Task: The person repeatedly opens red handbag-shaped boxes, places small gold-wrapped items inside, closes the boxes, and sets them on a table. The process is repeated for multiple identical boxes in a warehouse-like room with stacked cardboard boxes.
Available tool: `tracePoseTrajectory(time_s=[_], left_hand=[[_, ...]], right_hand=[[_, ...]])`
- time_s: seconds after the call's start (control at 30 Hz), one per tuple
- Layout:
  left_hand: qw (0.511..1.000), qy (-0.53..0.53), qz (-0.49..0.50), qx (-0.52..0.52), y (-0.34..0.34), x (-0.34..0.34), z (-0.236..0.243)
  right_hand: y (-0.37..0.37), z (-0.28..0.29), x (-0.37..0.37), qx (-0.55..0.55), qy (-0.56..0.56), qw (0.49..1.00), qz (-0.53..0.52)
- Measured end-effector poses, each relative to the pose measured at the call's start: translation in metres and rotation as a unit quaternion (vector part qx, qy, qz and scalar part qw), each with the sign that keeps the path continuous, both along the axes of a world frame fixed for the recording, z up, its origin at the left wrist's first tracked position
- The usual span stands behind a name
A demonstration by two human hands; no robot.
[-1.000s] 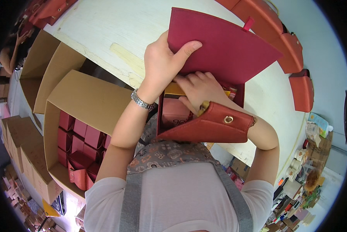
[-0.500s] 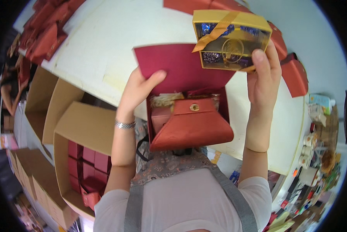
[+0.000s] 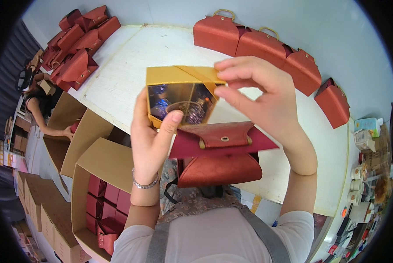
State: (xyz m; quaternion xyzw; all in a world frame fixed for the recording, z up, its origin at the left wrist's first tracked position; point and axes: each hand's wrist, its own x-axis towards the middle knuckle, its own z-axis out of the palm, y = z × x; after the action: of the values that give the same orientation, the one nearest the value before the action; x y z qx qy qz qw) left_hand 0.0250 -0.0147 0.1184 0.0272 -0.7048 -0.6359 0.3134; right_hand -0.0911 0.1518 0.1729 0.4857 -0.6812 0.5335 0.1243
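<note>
My left hand (image 3: pixel 150 131) is closed on a gold gift box (image 3: pixel 165 75), its thumb across the clear front. Through that window show blue and dark silvery wrapped pieces. A flat gold ribbon (image 3: pixel 200 75) crosses the box's top and right corner. There my right hand (image 3: pixel 262 94) has its thumb and fingertips at the ribbon, closed round that corner. Below the box stands a red handbag-shaped gift box (image 3: pixel 220 171) close to my body, its flap (image 3: pixel 225 139) with a metal clasp plate tilted. Its inside is mostly hidden.
Several red bag-shaped boxes (image 3: pixel 260 46) line the white table's (image 3: pixel 130 57) far right edge; more (image 3: pixel 76 65) are piled far left. An open carton (image 3: pixel 104 162) at left holds red boxes. Beyond it, another person's hand (image 3: pixel 68 133) reaches into a carton (image 3: pixel 58 111). Supplies (image 3: pixel 356 184) crowd the right.
The gold box has moved left and down from my right hand into my left, which let go of the bag's flap. My right hand has shifted to the ribbon. The view has tilted up.
</note>
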Motion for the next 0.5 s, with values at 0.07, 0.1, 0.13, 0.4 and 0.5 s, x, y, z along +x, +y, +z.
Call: tracePoseTrajectory(time_s=[0.07,0.1,0.13,0.4,0.5], left_hand=[[0.999,-0.026,-0.042,-0.014,0.004,0.004,-0.001],[0.997,-0.041,-0.053,-0.029,0.006,0.007,-0.002],[0.996,-0.040,-0.083,-0.017,0.007,0.011,-0.001],[0.986,-0.061,-0.156,-0.018,0.009,0.032,-0.010],[0.979,-0.069,-0.190,-0.010,-0.005,0.031,-0.014]], right_hand=[[0.011,-0.001,0.008,0.054,0.066,0.996,-0.008],[0.018,-0.001,0.012,0.079,0.081,0.994,-0.015],[0.017,-0.004,0.012,0.061,0.109,0.991,-0.041],[0.025,-0.021,0.018,0.007,-0.271,0.953,0.136],[0.020,-0.034,0.015,-0.020,-0.312,0.936,0.161]])
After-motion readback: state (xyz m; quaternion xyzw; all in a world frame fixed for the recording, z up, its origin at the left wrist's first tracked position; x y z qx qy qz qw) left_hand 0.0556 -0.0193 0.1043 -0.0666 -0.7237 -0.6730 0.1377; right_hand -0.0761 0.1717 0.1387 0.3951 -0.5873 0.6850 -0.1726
